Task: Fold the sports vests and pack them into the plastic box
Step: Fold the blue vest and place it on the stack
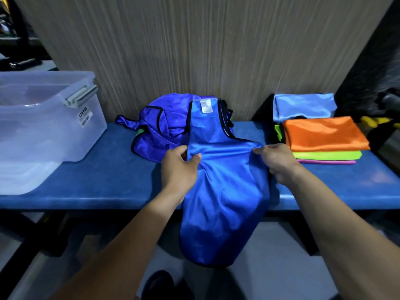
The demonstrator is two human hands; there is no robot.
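Observation:
A shiny blue sports vest [225, 191] with black trim lies lengthwise across the blue bench [112, 180], its lower part hanging over the front edge. My left hand [178, 167] pinches the vest's left edge and my right hand [276, 161] pinches its right edge, at about armhole height. Behind it a crumpled heap of purple-blue vests [160, 126] rests against the wall. A clear plastic box [43, 131] with a grey latch stands at the left end of the bench.
At the right end sits a stack of folded vests: orange [322, 133] on top, lime green and pink under it, a light blue one [303, 106] behind. A wood-grain wall panel [194, 50] backs the bench. My dark shoe [158, 284] shows on the floor below.

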